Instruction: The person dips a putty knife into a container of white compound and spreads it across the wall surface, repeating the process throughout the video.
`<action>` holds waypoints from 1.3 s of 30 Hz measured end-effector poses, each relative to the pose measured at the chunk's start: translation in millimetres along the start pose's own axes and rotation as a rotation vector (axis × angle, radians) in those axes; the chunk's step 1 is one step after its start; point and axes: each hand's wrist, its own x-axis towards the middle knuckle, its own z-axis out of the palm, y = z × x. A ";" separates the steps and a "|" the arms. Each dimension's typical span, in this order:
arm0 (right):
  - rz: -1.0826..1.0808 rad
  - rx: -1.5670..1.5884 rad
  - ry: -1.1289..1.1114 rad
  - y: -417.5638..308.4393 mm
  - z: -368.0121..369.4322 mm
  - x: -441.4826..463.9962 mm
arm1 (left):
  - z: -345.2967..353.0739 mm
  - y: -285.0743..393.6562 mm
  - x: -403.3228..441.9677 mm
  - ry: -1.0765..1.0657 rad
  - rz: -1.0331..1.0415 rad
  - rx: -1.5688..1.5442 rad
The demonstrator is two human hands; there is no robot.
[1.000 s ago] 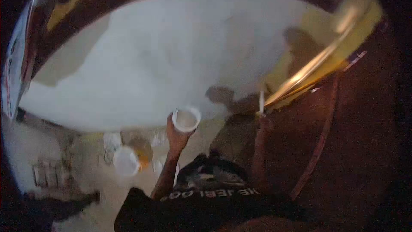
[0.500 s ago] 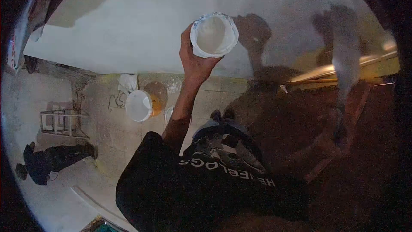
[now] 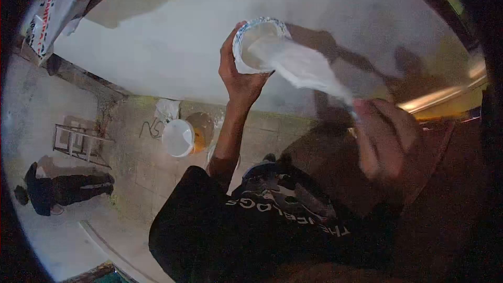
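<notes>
My left hand (image 3: 242, 81) is wrapped around a small white tub (image 3: 240, 55), its rim crusted with paint and its open mouth facing me. Some pale paint shows inside. From the right, my right hand (image 3: 385, 136) grips the handle of a paintbrush (image 3: 306, 65), smeared by motion. The brush's wide head is coated in white, and its tip overlaps the tub's mouth; whether it touches the inside, I cannot tell. Behind both hands stands a pale wall (image 3: 188, 36) with their shadows on it.
A white bucket (image 3: 178, 138) stands on the tiled floor (image 3: 144, 165) by the wall's foot, beside a crumpled white bag (image 3: 167, 109). At left are a small stepladder (image 3: 81, 144) and another person (image 3: 68, 191). A long pale strip (image 3: 112, 254) lies lower left.
My right hand has swung up and left, bringing the brush from the wall at right to the tub's mouth. The left hand keeps hold of the tub. The view has shifted slightly.
</notes>
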 end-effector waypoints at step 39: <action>0.053 0.210 0.261 -23.1 94.9 63.4 | -25.2 25.4 20.1 -0.022 0.198 0.009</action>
